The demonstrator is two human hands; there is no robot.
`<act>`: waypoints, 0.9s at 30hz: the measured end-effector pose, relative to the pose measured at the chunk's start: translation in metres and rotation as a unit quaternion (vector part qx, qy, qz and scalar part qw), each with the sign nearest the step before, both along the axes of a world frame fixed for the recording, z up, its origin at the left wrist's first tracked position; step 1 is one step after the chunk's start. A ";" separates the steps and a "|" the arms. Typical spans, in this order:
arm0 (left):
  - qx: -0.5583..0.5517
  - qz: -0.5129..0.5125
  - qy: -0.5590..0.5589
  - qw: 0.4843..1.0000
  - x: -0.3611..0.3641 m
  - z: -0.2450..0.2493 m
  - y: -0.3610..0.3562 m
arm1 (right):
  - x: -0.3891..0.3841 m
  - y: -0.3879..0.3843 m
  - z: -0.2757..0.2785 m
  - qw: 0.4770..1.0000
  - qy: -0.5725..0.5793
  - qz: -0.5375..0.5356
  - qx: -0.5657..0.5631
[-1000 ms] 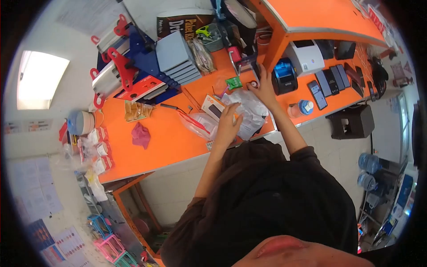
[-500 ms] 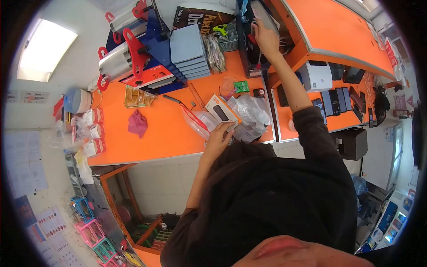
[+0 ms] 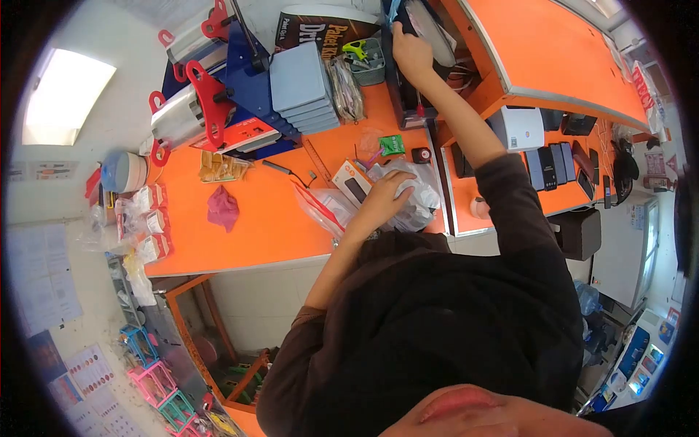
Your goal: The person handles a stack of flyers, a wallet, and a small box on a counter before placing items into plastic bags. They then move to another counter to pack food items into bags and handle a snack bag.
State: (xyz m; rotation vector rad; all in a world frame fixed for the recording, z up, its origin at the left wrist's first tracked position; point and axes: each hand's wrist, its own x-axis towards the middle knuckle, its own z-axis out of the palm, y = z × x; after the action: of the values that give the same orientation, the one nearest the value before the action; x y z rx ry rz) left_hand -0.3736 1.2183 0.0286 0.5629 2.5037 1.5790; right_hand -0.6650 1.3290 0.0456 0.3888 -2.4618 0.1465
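Note:
My left hand [image 3: 384,202] reaches over a white box [image 3: 352,182] with a dark oblong device pictured on it. Its fingers are apart and lie on a crumpled clear plastic bag [image 3: 421,198] beside the box. At the back, my right hand [image 3: 413,57] is inside a dark bin [image 3: 399,102], its fingers curled near a thin blue strip [image 3: 394,12]. What those fingers hold, if anything, is hidden. A clear bag with a red strip [image 3: 325,210] lies left of the box. A green packet [image 3: 392,145] and a small dark round item [image 3: 421,154] sit behind the plastic bag.
On the orange table [image 3: 277,237] are a pink cloth [image 3: 223,208], an orange ruler [image 3: 317,160] and a stack of light blue boxes [image 3: 300,79]. A grey basket [image 3: 369,67] stands beside the bin. Several phones [image 3: 547,166] and a raised orange shelf [image 3: 539,47] are at the right.
My left hand has moved from the white box's near edge rightward and farther in, onto the plastic bag. My right hand has shifted left within the bin.

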 end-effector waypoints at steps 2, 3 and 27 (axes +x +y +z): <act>0.006 0.014 -0.003 1.000 -0.005 -0.005 0.000 | 0.035 0.002 0.023 0.999 0.008 -0.004 -0.041; 0.013 0.027 -0.011 1.000 -0.006 -0.010 0.001 | 0.058 0.005 0.035 0.997 0.011 -0.008 -0.081; 0.202 0.286 -0.312 0.883 -0.255 -0.163 -0.007 | 0.074 0.065 -0.173 0.411 -0.482 -0.052 -0.772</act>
State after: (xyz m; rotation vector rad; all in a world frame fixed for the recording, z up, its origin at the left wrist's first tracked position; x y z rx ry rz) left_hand -0.6289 1.2116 -0.1342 -0.6462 1.9191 2.0542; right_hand -0.5905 1.3938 -0.1271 -0.9407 -1.8196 2.9013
